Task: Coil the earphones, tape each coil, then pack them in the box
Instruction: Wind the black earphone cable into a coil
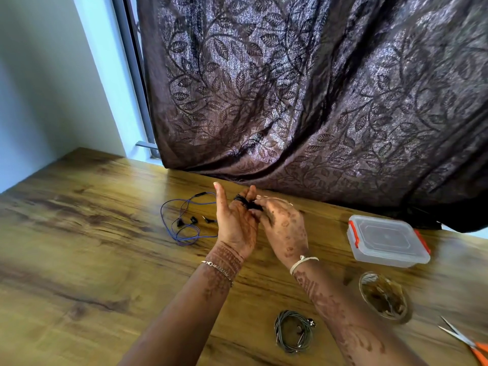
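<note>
A dark leaf-patterned curtain (303,88) hangs behind everything and drapes onto the far edge of the wooden table (79,233), which carries all the work. To the right stands the clear box (388,240) with orange latches. Its lid is on, and we judge that it sits there within easy reach as the last stop for the finished coils.

At the middle of the table we find the left hand (236,223) raised, palm towards us, thumb straight and spread away, fingers upright so that they serve as a former for winding. The right hand (282,228) meets it from the side, its fingertips pinching cable against those fingers, most likely to guide or tuck a last turn. Blur keeps us from saying which.

Left of the hands lie the blue earphones (188,220), loose and uncoiled, their buds and plug apart on the wood, so we take them as waiting their turn. Near the right forearm sits the tape roll (384,297), close by for the taping step. Just beside the same forearm, nearer to us, lies the grey coil (294,330), wound into a neat ring. We cannot tell whether it is taped. The orange-handled scissors (470,342) lie at the right edge, only partly in view.

Smallest are the black earphones (247,202), a tight dark bundle wrapped round the left fingers, off the table, thin and glossy.
</note>
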